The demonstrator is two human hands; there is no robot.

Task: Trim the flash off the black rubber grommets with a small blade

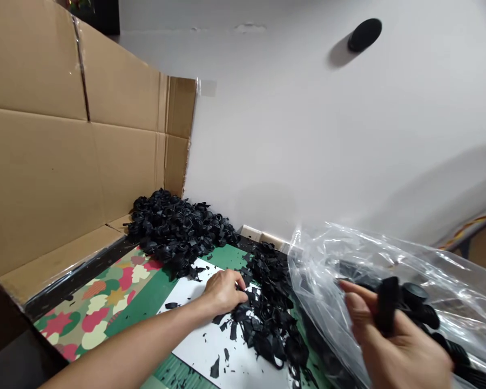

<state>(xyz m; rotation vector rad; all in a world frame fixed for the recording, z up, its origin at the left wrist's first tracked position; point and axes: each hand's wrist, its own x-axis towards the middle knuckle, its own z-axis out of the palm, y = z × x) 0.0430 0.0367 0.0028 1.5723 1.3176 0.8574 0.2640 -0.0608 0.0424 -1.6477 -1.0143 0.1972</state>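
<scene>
My left hand [225,290] reaches forward over a white sheet [210,346], its fingers curled and touching the edge of a heap of black plastic scraps [273,319]. What those fingers pinch, if anything, is hidden. My right hand [397,346] is raised at the lower right, closed round a black plastic moulded part [405,305] with round caps on a stem. Just behind it lies a clear plastic bag [389,254] with more black parts inside. A larger pile of black round parts [178,229] sits further back by the wall.
A tall brown cardboard sheet [65,140] stands along the left side. A mat with a coloured leaf pattern [101,302] and a green mat [154,294] lie under the white sheet. A white wall [328,135] carries a black round disc [363,34].
</scene>
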